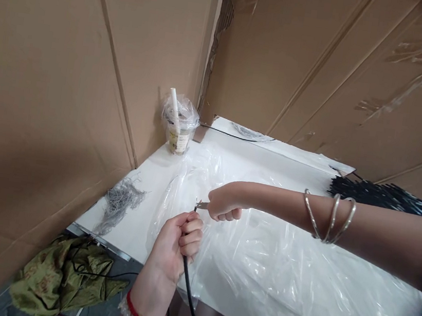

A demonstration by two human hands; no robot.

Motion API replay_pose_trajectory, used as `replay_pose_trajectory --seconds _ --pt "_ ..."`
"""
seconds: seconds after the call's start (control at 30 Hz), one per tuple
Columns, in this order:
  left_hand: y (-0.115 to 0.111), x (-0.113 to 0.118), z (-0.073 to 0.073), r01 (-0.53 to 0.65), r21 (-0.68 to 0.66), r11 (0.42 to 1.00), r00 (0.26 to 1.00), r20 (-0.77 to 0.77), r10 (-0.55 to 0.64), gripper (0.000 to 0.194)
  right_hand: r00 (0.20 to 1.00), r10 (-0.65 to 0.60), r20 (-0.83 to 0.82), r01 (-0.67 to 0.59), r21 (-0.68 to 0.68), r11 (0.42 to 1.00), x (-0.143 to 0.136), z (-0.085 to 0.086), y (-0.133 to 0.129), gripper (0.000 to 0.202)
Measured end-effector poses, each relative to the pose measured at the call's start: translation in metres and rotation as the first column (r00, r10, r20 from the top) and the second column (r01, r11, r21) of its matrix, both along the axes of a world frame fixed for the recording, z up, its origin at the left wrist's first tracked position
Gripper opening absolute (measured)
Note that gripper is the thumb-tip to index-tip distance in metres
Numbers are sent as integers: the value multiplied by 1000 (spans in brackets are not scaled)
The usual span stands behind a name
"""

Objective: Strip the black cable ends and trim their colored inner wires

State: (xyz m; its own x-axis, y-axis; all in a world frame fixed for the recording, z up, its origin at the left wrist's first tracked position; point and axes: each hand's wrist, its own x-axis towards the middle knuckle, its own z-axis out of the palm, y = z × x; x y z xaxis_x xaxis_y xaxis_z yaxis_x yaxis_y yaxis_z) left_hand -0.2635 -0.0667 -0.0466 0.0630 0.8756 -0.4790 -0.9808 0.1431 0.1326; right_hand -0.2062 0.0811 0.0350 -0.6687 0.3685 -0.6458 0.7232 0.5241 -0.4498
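Observation:
My left hand (178,242) is closed around a black cable (189,292), close to its upper end. From there the cable hangs down past my wrist and out of view at the bottom. Thin wires stick out of the cable's end, just above my left thumb. My right hand (226,201) is closed on a small metal tool (202,205), whose tip touches or nearly touches these wires. Most of the tool is hidden inside the fist, so its kind does not show. Clear plastic sheeting (258,273) lies beneath both hands.
A lidded drink cup (179,138) with a straw stands at the table's back corner. Grey wire scraps (122,200) lie at left, black cables (385,196) at right. Cardboard walls (287,49) rise behind. Green cloth (63,278) sits below the white table's (131,230) left edge.

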Motion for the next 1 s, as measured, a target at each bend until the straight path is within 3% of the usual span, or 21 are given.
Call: replay_pose_trajectory --seconds 0.1,0.23,0.33,0.4,0.6,0.9,1.0 --pt "0 1 5 -1 28 1000 1000 -19 2 42 993 -78 85 79 -2 997 10 21 5 17" --pt "-5 5 15 12 103 995 996 -92 -2 35 975 -204 -92 201 -38 979 33 55 9 27" --pt "-10 8 22 53 157 986 989 -148 -29 34 940 -264 -215 245 -112 963 53 66 4 13" --pt "-13 10 25 96 183 978 983 -170 -64 40 920 -283 -271 239 -181 954 64 64 -1 7" --pt "-18 15 29 201 228 953 965 -211 -153 44 854 -363 -373 189 -428 884 78 46 -12 33" --pt "-25 19 38 290 278 916 942 -254 -221 43 802 -313 -509 84 -422 903 81 47 -17 28" --pt "-26 24 44 276 232 933 927 -320 -195 44 782 -300 -547 68 -403 913 85 49 -19 27"
